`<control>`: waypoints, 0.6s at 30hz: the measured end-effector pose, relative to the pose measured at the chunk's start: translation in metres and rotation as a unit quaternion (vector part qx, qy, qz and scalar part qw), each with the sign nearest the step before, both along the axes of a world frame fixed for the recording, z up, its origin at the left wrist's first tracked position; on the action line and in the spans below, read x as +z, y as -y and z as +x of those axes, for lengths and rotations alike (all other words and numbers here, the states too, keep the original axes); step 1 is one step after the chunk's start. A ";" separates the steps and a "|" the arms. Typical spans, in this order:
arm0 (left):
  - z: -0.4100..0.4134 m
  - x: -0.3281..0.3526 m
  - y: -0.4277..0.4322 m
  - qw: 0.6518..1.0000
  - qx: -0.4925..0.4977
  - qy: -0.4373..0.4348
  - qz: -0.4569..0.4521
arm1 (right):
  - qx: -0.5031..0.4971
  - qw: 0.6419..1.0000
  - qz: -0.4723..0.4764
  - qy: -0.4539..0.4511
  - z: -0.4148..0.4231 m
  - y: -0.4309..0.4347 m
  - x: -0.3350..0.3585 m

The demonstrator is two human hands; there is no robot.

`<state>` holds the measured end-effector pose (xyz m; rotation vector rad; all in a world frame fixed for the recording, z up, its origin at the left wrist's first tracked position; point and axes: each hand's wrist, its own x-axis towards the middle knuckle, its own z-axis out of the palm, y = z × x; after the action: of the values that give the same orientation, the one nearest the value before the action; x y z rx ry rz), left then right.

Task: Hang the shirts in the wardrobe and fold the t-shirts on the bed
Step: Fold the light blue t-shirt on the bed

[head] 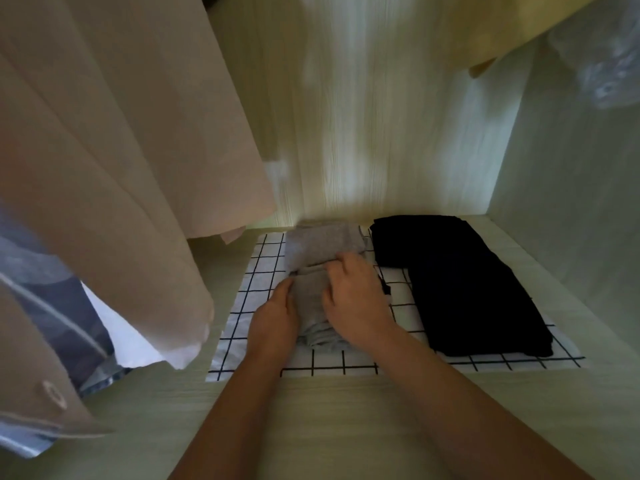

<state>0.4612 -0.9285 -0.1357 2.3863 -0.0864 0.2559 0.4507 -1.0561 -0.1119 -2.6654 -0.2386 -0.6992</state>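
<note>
Beige fabric shirts [121, 150] hang; your left hand [275, 318] and right hand [356, 299], fingers clamped on the folded grey cotton t-shirt [322, 247], seem nearly finished.

I see the beige shirt [104, 150] cut off at upper left. My left hand [277, 318] and right hand [356, 299] hide part of the grey t-shirt [322, 245].

Cloth on pale wood-grain board

The shelf [311, 410] is smooth wood-grain laminate. The grid-printed liner [327, 358] towards its back edge looks like thin cloth with a slight sheen. The grey t-shirt [318, 247] is soft matt knit, the black garment [467, 289] matt cloth, and the hanging shirts [104, 168] a smooth beige weave.
</note>
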 end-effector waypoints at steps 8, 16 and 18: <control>0.003 -0.003 0.000 1.000 -0.005 -0.016 0.015 | 0.023 0.973 -0.093 -0.212 0.007 -0.010 -0.010; 0.001 -0.002 0.001 1.000 0.005 -0.021 0.018 | -0.056 0.954 0.032 -0.294 0.002 0.032 -0.018; 0.001 -0.001 0.002 1.000 0.005 -0.025 0.018 | -0.061 0.950 0.035 -0.303 0.000 0.036 -0.019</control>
<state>0.4621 -0.9304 -0.1363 2.4274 -0.0560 0.2014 0.4505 -1.0919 -0.1311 -2.6919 0.1185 0.1008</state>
